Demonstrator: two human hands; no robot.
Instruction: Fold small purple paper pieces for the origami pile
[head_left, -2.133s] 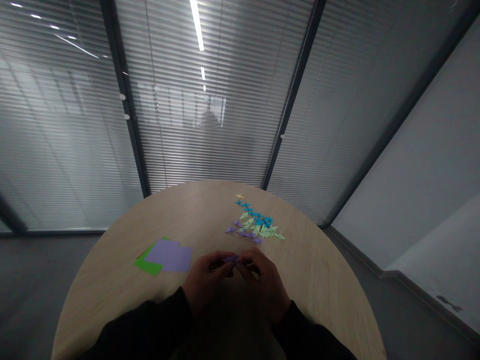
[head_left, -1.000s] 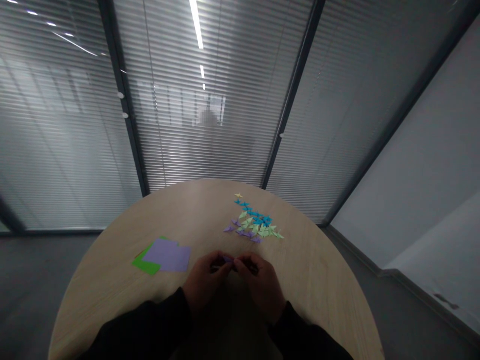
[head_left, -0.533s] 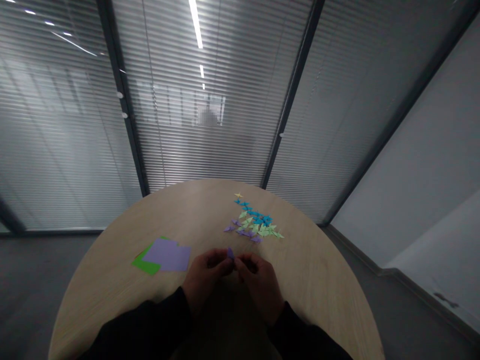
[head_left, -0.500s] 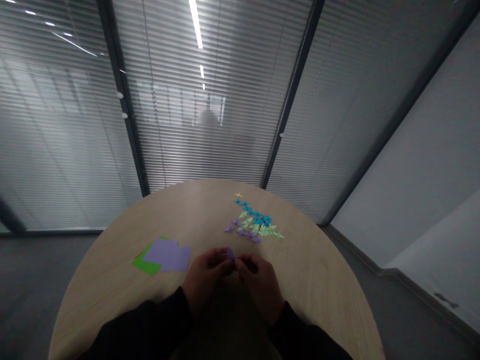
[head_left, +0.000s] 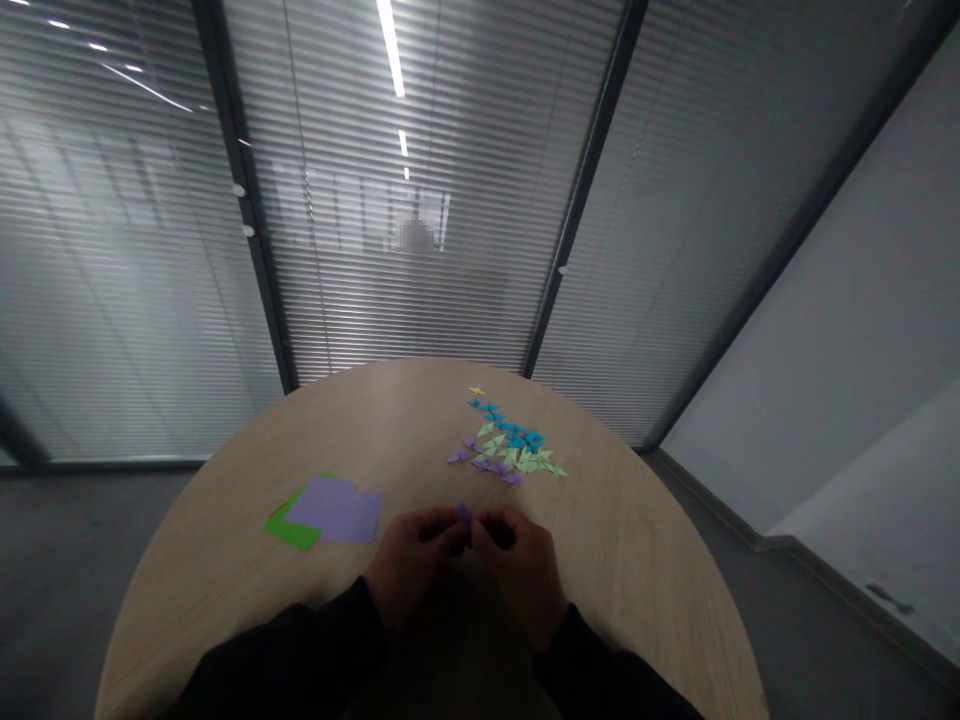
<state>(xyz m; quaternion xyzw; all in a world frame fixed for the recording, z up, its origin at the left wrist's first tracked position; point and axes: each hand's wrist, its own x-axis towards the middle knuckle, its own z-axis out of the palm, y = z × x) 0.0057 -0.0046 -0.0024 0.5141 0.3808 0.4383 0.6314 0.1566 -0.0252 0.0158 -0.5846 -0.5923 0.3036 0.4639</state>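
Observation:
My left hand point(head_left: 409, 565) and my right hand point(head_left: 519, 570) meet above the near middle of the round wooden table point(head_left: 225, 600). Both pinch one small folded purple paper piece point(head_left: 464, 513), whose tip sticks up between the fingertips. Dark sleeves cover both forearms. Left of the hands lies a short stack of flat paper sheets, purple sheets point(head_left: 335, 509) on top and a green sheet point(head_left: 291, 530) under them.
Beyond the hands lies a cluster of small folded paper pieces point(head_left: 510, 447) in blue, light green and purple, with one yellow piece point(head_left: 476, 391) at its far end. Glass walls with blinds stand behind the table, and grey floor surrounds it.
The purple piece went from lying flat between my fingers to standing with its tip up. My hands shifted slightly closer together; the sheets and the cluster did not move.

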